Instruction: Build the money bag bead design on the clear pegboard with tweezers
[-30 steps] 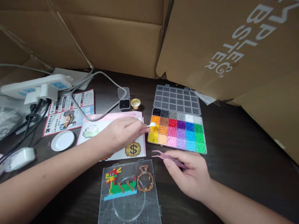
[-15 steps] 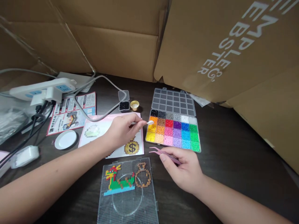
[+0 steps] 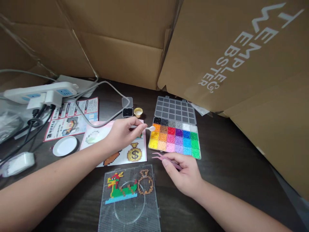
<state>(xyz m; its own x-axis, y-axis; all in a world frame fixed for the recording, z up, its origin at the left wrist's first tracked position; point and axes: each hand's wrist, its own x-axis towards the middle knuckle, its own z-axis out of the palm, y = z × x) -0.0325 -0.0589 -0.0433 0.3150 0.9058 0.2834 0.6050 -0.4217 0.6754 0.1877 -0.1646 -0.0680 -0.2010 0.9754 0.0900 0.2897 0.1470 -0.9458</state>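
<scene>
My left hand [image 3: 125, 132] pinches a small white spoon [image 3: 151, 128], its bowl at the left edge of the bead box [image 3: 198, 141] by the orange and yellow compartments. Between the fingers of my right hand [image 3: 184, 170] lie pink tweezers [image 3: 166, 158], tips apart, pointing left in front of the box. A clear pegboard [image 3: 130, 212] in front of me carries a dragon [image 3: 122, 190] of green, red, yellow and blue beads and a brown outlined money bag [image 3: 145, 183] with a few orange beads inside. Under my left hand lies a pattern sheet [image 3: 142, 156], partly covered.
A small box of black beads [image 3: 127, 112] and a gold cup [image 3: 138, 112] stand behind my left hand. At left are a white dish [image 3: 64, 146], a power strip [image 3: 41, 91] with cables, and a leaflet [image 3: 72, 120]. Cardboard [image 3: 120, 58] walls the back.
The whole view has shifted slightly, so most things appear a little further left. My left hand with the spoon has drawn slightly back from the box's compartments. Both hands keep their holds.
</scene>
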